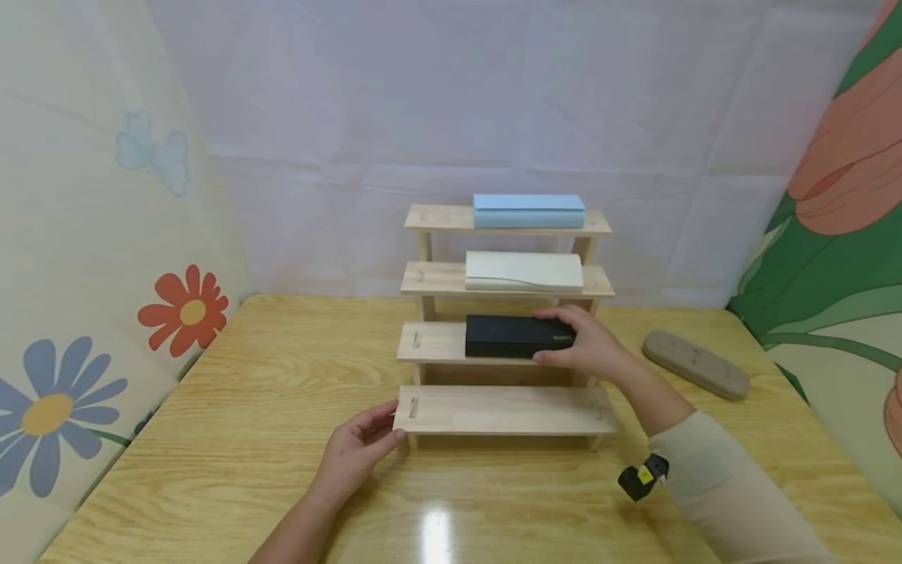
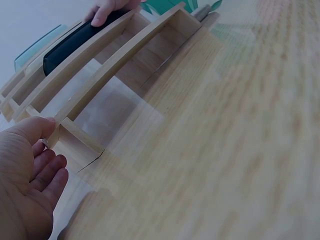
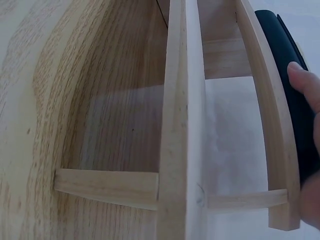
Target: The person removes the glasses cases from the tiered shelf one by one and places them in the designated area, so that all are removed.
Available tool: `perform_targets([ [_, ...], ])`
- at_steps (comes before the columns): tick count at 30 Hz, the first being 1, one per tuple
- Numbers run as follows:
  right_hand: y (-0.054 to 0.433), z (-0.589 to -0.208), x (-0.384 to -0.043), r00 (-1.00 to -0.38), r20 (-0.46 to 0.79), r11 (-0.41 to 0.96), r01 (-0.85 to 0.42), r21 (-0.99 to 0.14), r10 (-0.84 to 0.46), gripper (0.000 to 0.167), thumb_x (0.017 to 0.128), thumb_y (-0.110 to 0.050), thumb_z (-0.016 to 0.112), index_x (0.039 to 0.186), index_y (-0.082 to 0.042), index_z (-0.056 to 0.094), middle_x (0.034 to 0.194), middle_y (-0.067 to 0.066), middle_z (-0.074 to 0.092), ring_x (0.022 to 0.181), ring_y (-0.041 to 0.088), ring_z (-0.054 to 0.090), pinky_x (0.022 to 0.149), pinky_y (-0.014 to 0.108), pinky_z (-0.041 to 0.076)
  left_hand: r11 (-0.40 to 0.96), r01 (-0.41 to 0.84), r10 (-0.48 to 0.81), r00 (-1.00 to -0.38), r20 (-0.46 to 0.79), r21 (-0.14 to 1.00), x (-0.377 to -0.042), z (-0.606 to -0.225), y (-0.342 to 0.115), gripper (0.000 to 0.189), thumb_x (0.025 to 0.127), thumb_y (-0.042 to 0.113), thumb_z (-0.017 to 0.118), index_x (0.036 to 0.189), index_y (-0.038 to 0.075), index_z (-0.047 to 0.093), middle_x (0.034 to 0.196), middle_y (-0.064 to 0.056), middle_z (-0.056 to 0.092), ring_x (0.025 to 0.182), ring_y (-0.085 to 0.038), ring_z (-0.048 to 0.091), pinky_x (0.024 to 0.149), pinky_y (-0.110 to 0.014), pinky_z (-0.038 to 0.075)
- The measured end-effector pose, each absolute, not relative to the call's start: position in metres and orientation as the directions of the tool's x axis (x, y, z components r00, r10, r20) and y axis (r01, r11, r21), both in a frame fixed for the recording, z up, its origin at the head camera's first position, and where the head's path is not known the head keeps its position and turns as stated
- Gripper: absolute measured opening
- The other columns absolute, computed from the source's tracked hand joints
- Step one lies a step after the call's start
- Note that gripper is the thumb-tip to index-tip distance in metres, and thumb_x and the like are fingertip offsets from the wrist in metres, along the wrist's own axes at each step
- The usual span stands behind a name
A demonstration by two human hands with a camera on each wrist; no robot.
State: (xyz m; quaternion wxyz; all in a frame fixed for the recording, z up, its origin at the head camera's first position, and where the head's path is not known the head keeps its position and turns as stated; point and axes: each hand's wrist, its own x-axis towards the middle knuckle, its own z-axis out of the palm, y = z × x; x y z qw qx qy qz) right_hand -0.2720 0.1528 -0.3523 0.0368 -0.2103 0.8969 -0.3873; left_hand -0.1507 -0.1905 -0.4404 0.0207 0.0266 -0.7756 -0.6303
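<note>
A tiered wooden display stand (image 1: pixel 503 411) stands on the table, its steps rising toward the back. On the second step from the bottom lies a black glasses case (image 1: pixel 507 337) with small gold lettering. My right hand (image 1: pixel 581 341) grips that case by its right end, thumb at the front and fingers over the back. My left hand (image 1: pixel 359 446) pinches the left end of the lowest step; in the left wrist view the thumb (image 2: pixel 37 129) presses the board's corner. Higher up rest a white glasses case (image 1: pixel 523 271) and, on the top step, a light blue glasses case (image 1: pixel 528 211).
A taupe glasses case (image 1: pixel 694 364) lies on the wooden table (image 1: pixel 296 352) to the right of the stand. Behind hangs a white cloth (image 1: pixel 451 102), with flower-printed panels on both sides. A small black device (image 1: pixel 643 476) is strapped at my right sleeve.
</note>
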Motion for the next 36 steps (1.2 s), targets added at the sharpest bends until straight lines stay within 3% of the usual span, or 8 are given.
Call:
perform_targets([
  [11, 0.155, -0.353, -0.269, -0.921, 0.112, 0.602, -0.331, -0.726, -0.372, 0.065, 0.081, -0.031, 0.081, 0.139, -0.018, 0.054, 0.151, 0.016, 0.039, 0.131, 0.041, 0.043, 0.107, 0.061, 0.037, 0.211, -0.008, -0.065, -0.998, 0.006, 0.977, -0.151, -0.441, -0.191, 0.044, 0.085, 0.002, 0.073, 0.127, -0.004, 0.060, 0.121, -0.022, 0.066, 0.097, -0.002, 0.063, 0.085, -0.014, 0.052],
  [23, 0.166, -0.349, -0.263, -0.914, 0.162, 0.596, -0.368, -0.714, -0.371, 0.063, 0.081, -0.029, 0.081, 0.137, -0.014, 0.055, 0.149, 0.017, 0.044, 0.129, 0.041, 0.046, 0.105, 0.060, 0.041, 0.215, -0.011, -0.059, -0.998, 0.001, 0.977, -0.151, -0.441, -0.192, 0.045, 0.085, 0.004, 0.073, 0.128, -0.003, 0.061, 0.123, -0.021, 0.065, 0.098, -0.002, 0.062, 0.085, -0.013, 0.052],
  [36, 0.181, -0.344, -0.257, -0.928, 0.128, 0.585, -0.323, -0.744, -0.350, 0.065, 0.082, -0.028, 0.080, 0.139, -0.015, 0.053, 0.143, 0.014, 0.049, 0.125, 0.039, 0.051, 0.102, 0.058, 0.043, 0.203, -0.005, -0.064, -0.998, 0.008, 0.979, -0.151, -0.440, -0.191, 0.044, 0.085, 0.000, 0.072, 0.127, -0.005, 0.060, 0.121, -0.023, 0.065, 0.097, -0.003, 0.063, 0.084, -0.013, 0.053],
])
